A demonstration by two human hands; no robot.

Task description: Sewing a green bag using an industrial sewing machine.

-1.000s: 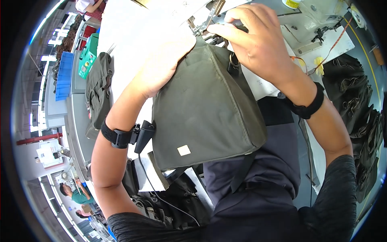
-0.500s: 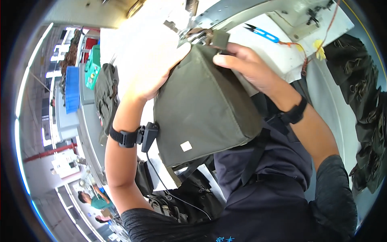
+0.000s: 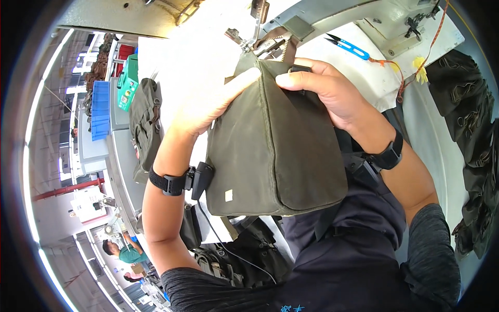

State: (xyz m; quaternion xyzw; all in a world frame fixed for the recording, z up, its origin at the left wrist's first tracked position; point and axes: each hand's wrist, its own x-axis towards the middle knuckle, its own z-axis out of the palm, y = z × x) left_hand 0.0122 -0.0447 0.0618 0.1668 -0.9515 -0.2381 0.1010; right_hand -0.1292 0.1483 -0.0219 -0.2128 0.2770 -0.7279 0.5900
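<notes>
An olive fabric bag, with a small pale patch low on its left, is held raised in front of me, its narrow top end at the sewing machine's foot. My left hand grips the upper left of the bag, thumb along the top near the raised seam. My right hand is closed on the upper right, thumb pressed on the fabric and fingers partly behind it beside dark hardware. A zipper shows just beyond the bag's top. Blue thread snips lie on the white surface to the right.
Olive bags hang at the right, and another lies at left. A blue bin and green box stand at left. Orange cord hangs near yellow cloth. A co-worker in green sits lower left.
My right hand has come down from the machine onto the bag's upper right, uncovering the snips. The bag has turned, bringing its seam and side panel further round toward the middle.
</notes>
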